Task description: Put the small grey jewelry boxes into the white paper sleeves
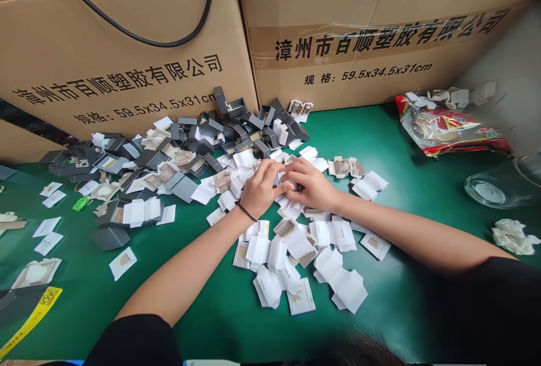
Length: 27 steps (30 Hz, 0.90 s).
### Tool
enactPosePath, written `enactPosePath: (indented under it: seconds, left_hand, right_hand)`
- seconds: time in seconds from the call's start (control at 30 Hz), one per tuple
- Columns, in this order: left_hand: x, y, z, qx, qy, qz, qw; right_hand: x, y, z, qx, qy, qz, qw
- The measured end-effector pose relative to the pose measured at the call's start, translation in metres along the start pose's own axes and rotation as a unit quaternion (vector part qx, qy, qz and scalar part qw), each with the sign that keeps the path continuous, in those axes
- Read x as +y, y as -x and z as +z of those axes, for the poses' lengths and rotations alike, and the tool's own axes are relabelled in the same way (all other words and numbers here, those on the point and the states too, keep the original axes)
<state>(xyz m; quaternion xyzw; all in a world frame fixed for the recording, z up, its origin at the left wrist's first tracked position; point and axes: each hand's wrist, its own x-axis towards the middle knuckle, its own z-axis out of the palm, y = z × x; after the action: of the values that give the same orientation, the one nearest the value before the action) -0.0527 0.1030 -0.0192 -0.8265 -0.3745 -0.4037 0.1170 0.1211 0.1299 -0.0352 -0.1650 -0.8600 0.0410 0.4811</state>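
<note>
My left hand (261, 188) and my right hand (311, 185) meet over the middle of a heap of small white folded papers (257, 250). The fingers of both hands are curled inward, and the fingertips come together around something small and pale. Most of that thing is hidden behind my fingers, so its kind cannot be made out. Unfolded white and grey-brown card pieces (345, 166) lie around and below my hands. Just beyond them is a pile of small dark grey boxes (253, 135), many open, mixed with more white papers.
Two large cardboard cartons (127, 61) stand along the back of the green table (203, 292). A black cable (169, 44) hangs before the left one. To the right are a red food packet (450, 126), a clear glass container (486, 191) and crumpled tissue (513, 236). Yellow tape (31, 321) lies at left.
</note>
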Motion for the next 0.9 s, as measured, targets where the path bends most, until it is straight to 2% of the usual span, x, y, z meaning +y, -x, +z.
enactPosePath:
  seconds: [0.17,0.4,0.53,0.7,0.9]
  left_hand:
    - [-0.003,0.0,0.002,0.014,0.013,0.017,1.0]
    - [-0.003,0.0,0.002,0.015,0.039,0.005,0.999]
    - [-0.004,-0.001,0.003,0.011,0.036,-0.014,0.999]
    - [-0.006,-0.001,0.005,0.02,0.034,-0.026,0.999]
    - [-0.007,0.0,0.007,0.023,0.031,-0.027,0.999]
  right_hand:
    - [-0.002,-0.001,0.001,-0.007,0.071,-0.02,0.997]
    - [0.006,-0.01,-0.013,-0.105,0.069,-0.063,0.99]
    - [0.017,-0.012,-0.013,-0.133,0.068,-0.097,0.984]
    - [0.02,-0.009,-0.011,-0.11,0.111,-0.145,0.977]
    - [-0.003,-0.002,-0.012,-0.094,0.257,-0.175,0.946]
